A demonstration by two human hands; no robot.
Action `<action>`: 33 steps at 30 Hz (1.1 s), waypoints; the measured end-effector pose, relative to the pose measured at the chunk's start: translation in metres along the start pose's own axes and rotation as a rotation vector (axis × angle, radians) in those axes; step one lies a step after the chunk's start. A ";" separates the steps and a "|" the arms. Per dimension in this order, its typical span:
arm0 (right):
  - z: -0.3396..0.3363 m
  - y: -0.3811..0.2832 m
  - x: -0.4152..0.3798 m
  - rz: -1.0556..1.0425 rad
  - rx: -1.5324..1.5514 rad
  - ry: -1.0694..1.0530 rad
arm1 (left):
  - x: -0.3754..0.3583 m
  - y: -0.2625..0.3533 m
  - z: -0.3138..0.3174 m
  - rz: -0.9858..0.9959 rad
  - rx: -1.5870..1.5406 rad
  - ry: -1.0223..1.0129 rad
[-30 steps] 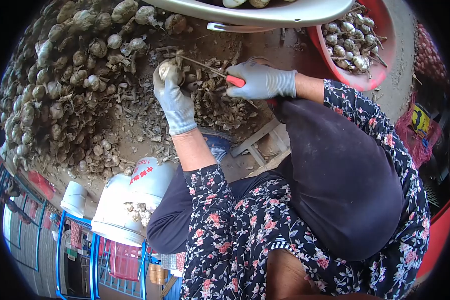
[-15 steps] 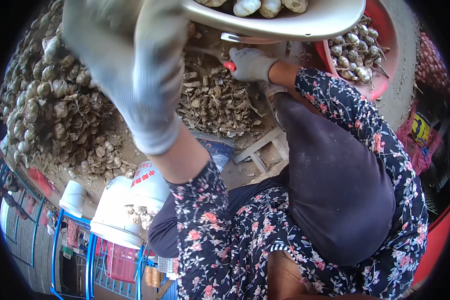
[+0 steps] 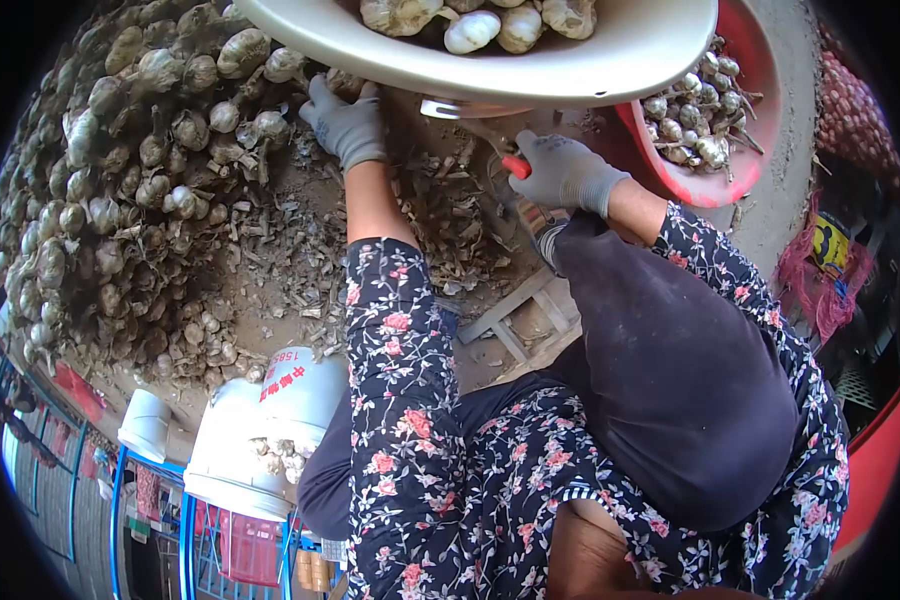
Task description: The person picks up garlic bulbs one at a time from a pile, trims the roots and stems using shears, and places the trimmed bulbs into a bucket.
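My left hand, in a grey-white knitted glove, is at the right edge of the garlic heap. Its thumb and fingers close around a brownish garlic bulb, partly hidden by the glove. My right hand, gloved too, grips a tool by its red handle. A thin metal part runs up and left from the handle; its end is hard to make out. Above the hands, a cream basin holds several garlic bulbs and hides what lies behind it.
Dry stem scraps cover the ground below my hands. A red tub with stemmed garlic stands right. White buckets and a blue metal frame are lower left. A wooden frame lies by my leg; net sacks are far right.
My left hand, a blur high at the left before, is now lower at the heap's edge with a garlic bulb. My right hand and its tool shift slightly right and down in view.
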State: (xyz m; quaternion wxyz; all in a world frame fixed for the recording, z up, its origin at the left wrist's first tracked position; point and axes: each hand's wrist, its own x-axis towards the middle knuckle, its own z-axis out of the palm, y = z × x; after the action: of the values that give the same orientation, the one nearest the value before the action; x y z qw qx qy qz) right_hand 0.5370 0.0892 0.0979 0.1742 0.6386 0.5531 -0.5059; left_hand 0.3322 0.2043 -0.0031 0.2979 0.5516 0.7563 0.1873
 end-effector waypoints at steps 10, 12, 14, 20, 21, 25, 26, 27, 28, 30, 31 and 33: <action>0.002 -0.022 0.012 -0.399 -0.156 0.344 | -0.043 -0.006 -0.065 0.089 -0.664 -0.320; 0.002 -0.028 0.010 -0.405 -0.122 0.321 | -0.048 -0.005 -0.078 0.133 -0.616 -0.329; 0.002 -0.034 0.007 -0.415 -0.084 0.294 | -0.049 -0.007 -0.088 0.199 -0.445 -0.285; 0.002 -0.049 -0.002 -0.342 0.098 0.029 | -0.056 -0.003 -0.103 0.290 -0.176 -0.191; 0.007 -0.048 -0.001 -0.337 0.074 0.072 | -0.058 -0.001 -0.105 0.259 -0.148 -0.197; 0.010 -0.047 0.003 -0.339 -0.025 0.156 | -0.062 0.002 -0.108 0.236 -0.102 -0.223; 0.010 -0.047 0.003 -0.334 -0.026 0.154 | -0.061 0.003 -0.108 0.234 -0.104 -0.227; 0.010 -0.048 0.003 -0.332 -0.010 0.146 | -0.061 0.003 -0.109 0.250 -0.067 -0.228; 0.009 -0.049 0.003 -0.332 0.007 0.137 | -0.061 0.004 -0.110 0.265 -0.028 -0.228; 0.004 -0.052 0.001 -0.321 0.044 0.049 | -0.062 0.008 -0.114 0.317 0.091 -0.204; 0.002 -0.053 -0.001 -0.310 0.079 -0.034 | -0.062 0.011 -0.115 0.372 0.208 -0.178; 0.002 -0.055 -0.006 -0.322 0.109 -0.018 | -0.064 0.017 -0.116 0.375 0.257 -0.154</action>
State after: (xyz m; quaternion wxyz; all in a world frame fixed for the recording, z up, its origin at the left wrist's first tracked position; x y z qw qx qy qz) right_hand 0.4878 0.1025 0.1202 0.0609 0.5455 0.6186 -0.5621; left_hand 0.2822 0.1542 0.1101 0.2422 0.7283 0.6334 0.0989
